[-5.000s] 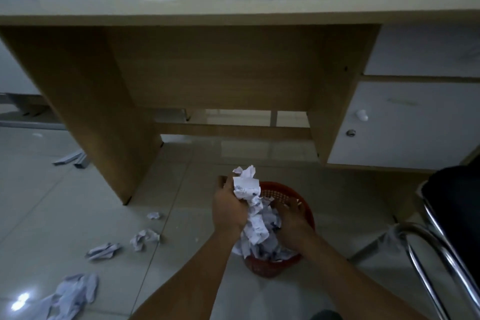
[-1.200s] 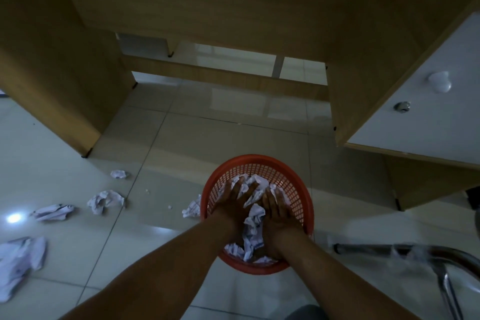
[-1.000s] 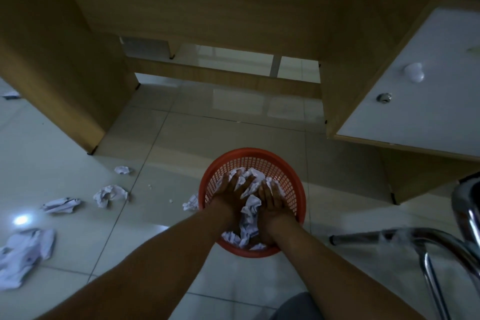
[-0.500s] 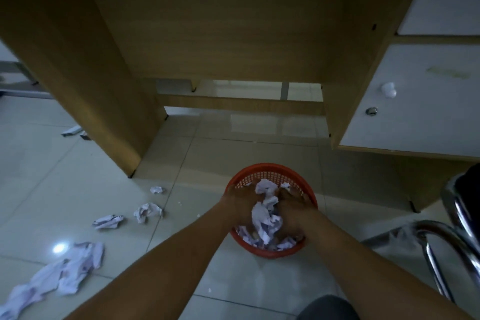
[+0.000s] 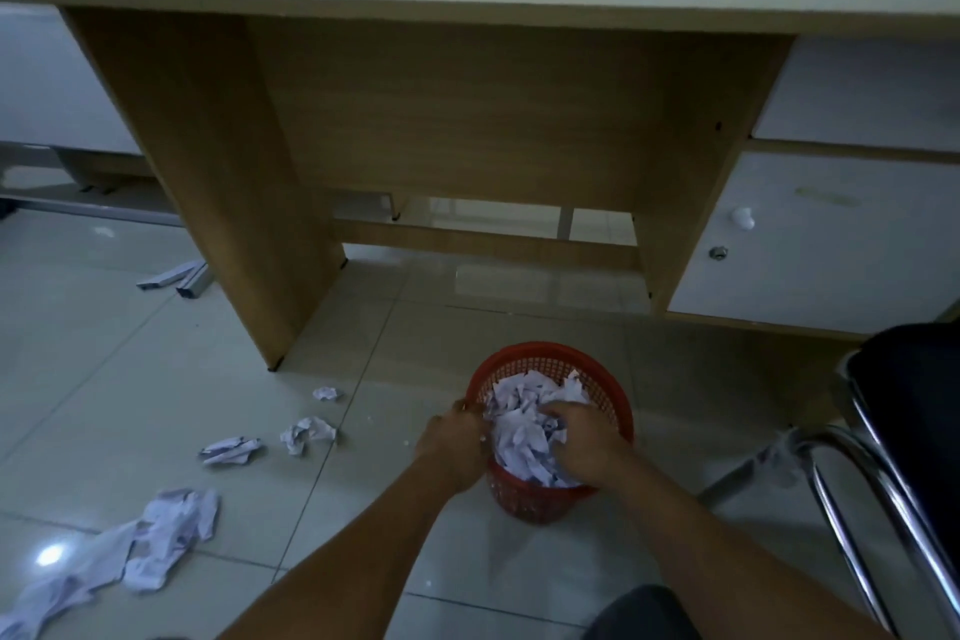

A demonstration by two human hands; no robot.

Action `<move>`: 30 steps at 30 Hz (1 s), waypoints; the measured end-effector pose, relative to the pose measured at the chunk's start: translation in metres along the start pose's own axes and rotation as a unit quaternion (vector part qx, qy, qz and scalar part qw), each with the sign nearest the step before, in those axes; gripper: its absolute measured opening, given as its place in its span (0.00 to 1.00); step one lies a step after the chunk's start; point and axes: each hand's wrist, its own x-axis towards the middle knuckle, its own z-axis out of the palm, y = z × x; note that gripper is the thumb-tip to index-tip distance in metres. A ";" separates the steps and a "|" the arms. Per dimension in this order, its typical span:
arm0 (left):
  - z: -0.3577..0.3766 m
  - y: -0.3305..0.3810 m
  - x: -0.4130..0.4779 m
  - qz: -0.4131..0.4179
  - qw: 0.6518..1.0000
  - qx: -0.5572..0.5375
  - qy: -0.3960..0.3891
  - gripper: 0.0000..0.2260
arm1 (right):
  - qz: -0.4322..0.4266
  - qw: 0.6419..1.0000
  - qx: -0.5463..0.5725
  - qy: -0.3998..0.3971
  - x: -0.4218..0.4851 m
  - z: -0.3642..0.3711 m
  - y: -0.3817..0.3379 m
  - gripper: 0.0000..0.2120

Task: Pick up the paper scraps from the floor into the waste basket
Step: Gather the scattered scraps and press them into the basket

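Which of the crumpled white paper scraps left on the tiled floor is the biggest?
The long crumpled white sheet lying farthest left of the red mesh waste basket; the others are far smaller wads.
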 end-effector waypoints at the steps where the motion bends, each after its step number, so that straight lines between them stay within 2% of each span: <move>1: 0.002 -0.001 -0.003 -0.003 1.000 -0.012 -0.005 0.17 | 0.001 1.000 -0.011 -0.008 -0.005 0.006 -0.002 0.24; 7: 0.004 -0.001 -0.026 0.044 0.997 -0.060 -0.008 0.15 | -0.054 0.986 -0.149 0.041 -0.037 0.029 -0.008 0.19; 11: -0.004 -0.014 -0.046 0.060 0.997 -0.049 -0.008 0.17 | -0.073 0.976 -0.184 0.090 -0.045 0.033 -0.025 0.18; 15: -0.001 -0.042 -0.062 0.017 0.996 -0.083 -0.016 0.22 | -0.135 0.964 -0.187 0.132 -0.044 0.045 -0.051 0.15; 18: -0.003 -0.064 -0.086 -0.017 0.996 -0.084 0.009 0.18 | -0.182 0.955 -0.189 0.138 -0.045 0.066 -0.079 0.14; 21: 0.011 -0.097 -0.101 -0.075 0.991 -0.105 0.038 0.20 | -0.226 0.956 -0.157 0.106 -0.042 0.092 -0.102 0.15; 24: 0.023 -0.123 -0.119 -0.122 0.986 -0.112 0.017 0.21 | -0.225 0.962 -0.144 0.061 -0.038 0.117 -0.111 0.16; 30: 0.049 -0.163 -0.143 -0.178 0.978 -0.107 -0.009 0.22 | -0.153 0.980 -0.115 -0.048 -0.029 0.150 -0.105 0.20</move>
